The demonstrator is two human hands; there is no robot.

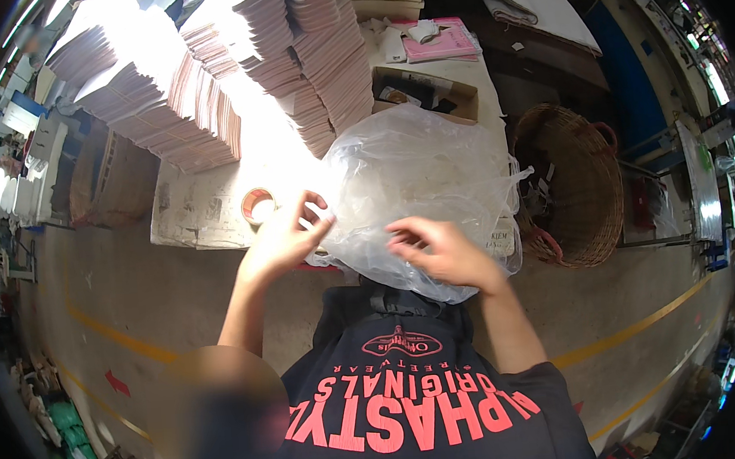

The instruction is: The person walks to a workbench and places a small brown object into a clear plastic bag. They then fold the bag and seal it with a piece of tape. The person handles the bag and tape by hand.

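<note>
Translucent plastic bag (431, 160), overhanging table (189, 213) edge, wicker basket (600, 202) rightward, left hand (290, 237) and right hand (446, 256) half-curled, grip unclear.

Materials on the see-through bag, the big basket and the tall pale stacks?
See-through bag: likely thin plastic film, slightly glossy; creases and sheen.
Big basket: woven, probably wicker, fairly matte; weave visible, synthetic possible.
Tall pale stacks: probably paper or thin card; layered edges. Glare obscures finish.

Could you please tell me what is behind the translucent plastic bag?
Behind the translucent plastic bag is an open cardboard box holding dark items. The bag partly covers its near side; what lies there is hidden.
</note>
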